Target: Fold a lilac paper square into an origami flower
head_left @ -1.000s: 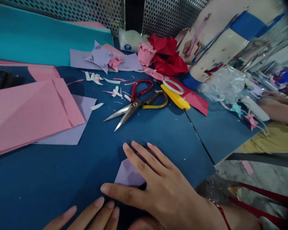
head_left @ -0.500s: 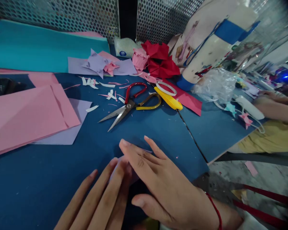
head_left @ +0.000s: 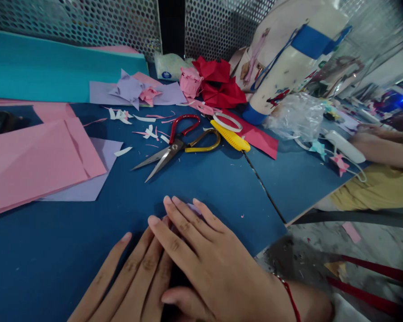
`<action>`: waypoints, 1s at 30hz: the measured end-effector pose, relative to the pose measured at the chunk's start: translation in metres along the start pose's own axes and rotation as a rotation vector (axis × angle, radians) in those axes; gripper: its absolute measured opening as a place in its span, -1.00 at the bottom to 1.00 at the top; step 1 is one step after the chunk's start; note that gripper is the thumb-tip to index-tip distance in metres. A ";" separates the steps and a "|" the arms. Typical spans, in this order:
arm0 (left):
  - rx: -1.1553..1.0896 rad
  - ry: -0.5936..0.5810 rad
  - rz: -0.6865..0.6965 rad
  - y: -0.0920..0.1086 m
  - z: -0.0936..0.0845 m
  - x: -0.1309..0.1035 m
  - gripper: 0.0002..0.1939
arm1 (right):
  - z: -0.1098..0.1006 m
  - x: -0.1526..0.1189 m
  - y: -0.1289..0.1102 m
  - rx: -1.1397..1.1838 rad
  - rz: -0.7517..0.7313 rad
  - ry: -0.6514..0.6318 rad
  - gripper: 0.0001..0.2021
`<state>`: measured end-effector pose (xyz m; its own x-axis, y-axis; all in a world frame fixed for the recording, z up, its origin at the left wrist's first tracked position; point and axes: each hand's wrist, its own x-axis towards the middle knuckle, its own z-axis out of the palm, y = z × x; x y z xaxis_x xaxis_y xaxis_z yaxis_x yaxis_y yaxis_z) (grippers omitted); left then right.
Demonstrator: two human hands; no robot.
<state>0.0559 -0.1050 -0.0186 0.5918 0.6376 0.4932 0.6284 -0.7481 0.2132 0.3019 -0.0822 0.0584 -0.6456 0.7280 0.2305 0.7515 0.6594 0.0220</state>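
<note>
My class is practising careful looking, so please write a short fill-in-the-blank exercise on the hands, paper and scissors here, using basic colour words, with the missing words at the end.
1. A sliver of ____ paper peeks out from under the right hand.
2. Just behind that hand sits a ____ bracelet.
3. The blades of the scissors are not shut but ____.
4. The pink sheets lie to the ____ of the scissors in the picture.

Missing words: purple; red; open; left.

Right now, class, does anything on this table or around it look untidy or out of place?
Yes. Pink and white paper scraps lie scattered rather than gathered. The scissors lie with blades open near the right hand. One pink paper piece lies on the floor, off the table.
</note>
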 end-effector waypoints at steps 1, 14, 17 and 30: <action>0.006 -0.021 0.002 0.001 0.000 0.003 -0.29 | 0.000 -0.001 0.003 0.008 0.000 0.010 -0.14; 0.063 -0.018 0.006 -0.005 -0.008 0.008 -0.14 | 0.001 -0.024 0.019 0.036 0.073 -0.091 -0.26; 0.058 -0.018 -0.017 0.000 -0.008 0.009 -0.15 | 0.001 -0.030 0.023 -0.003 0.125 -0.090 -0.26; 0.118 -0.022 0.053 -0.007 -0.012 0.016 -0.15 | -0.008 -0.046 0.042 -0.047 0.145 -0.087 -0.37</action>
<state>0.0555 -0.0917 -0.0022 0.6356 0.6030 0.4821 0.6505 -0.7546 0.0861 0.3641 -0.0895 0.0567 -0.5378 0.8296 0.1498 0.8417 0.5384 0.0401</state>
